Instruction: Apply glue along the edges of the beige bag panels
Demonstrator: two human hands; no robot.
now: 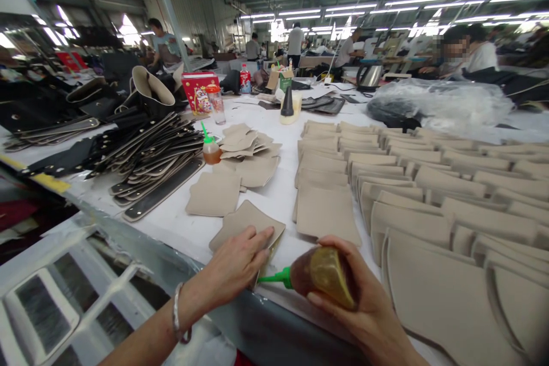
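Observation:
My right hand [360, 303] is wrapped round an amber glue bottle [323, 274] with a green nozzle [274, 278]. The nozzle points left at the edge of a beige leather piece [244, 223] lying at the table's near edge. My left hand [238, 263] rests flat on that piece, fingers stretched out over it, with a silver bracelet on the wrist.
Rows of overlapping beige pieces [429, 194] cover the white table [278, 194] to the right. A pile of beige pieces [246, 151], a second glue bottle [210, 148] and black straps [150, 160] lie to the left. Other people work at the back.

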